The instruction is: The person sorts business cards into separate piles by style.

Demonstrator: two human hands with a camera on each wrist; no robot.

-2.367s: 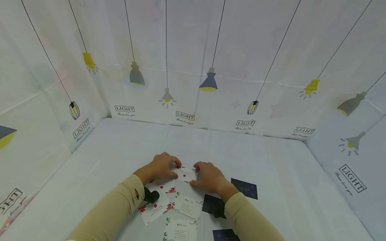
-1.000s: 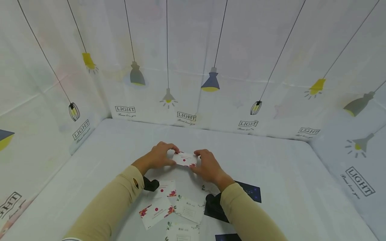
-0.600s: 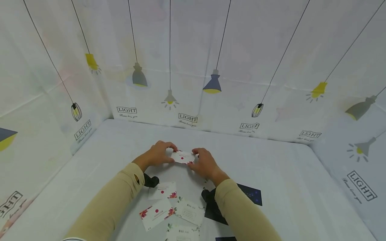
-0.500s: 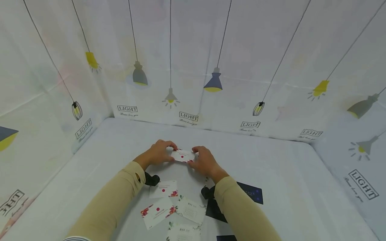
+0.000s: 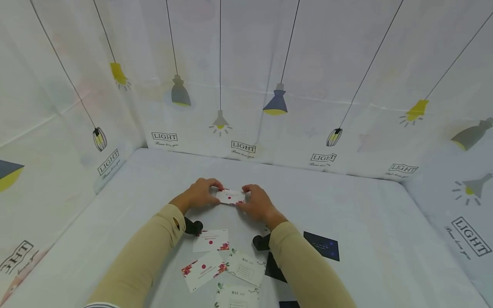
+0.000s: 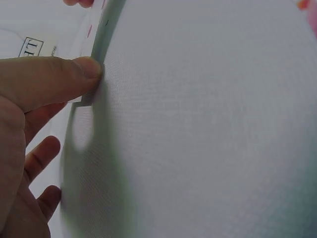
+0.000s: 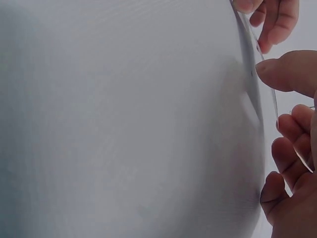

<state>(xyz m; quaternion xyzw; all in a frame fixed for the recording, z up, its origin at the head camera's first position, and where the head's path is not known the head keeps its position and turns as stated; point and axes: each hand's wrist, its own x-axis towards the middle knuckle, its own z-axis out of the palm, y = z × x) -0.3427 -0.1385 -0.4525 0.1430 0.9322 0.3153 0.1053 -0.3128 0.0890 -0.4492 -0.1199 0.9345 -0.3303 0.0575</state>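
A white business card (image 5: pixel 230 196) with red flowers at its corners and a red dot lies between my two hands near the middle of the table. My left hand (image 5: pixel 200 193) pinches its left end, the thumb (image 6: pixel 81 74) on the near edge in the left wrist view. At the other end, my right hand (image 5: pixel 259 203) holds the card between thumb and fingers. Nearer to me lie two more red-flowered cards, one upper (image 5: pixel 211 241) and one lower (image 5: pixel 203 270). Beside them is a green-leaf card (image 5: pixel 246 268), with another leaf card (image 5: pixel 237 295) below it.
On the right lies a dark blue card (image 5: pixel 322 246). A black card (image 5: pixel 274 266) is partly hidden by my right sleeve, and another dark card (image 5: pixel 289 304) shows at the bottom edge. Printed lamp curtains (image 5: pixel 246 85) stand behind the white table (image 5: pixel 377 222).
Both hands have carried the red-flowered card away from me, off the group of cards, then slightly left. Their grip on its two ends looks the same.
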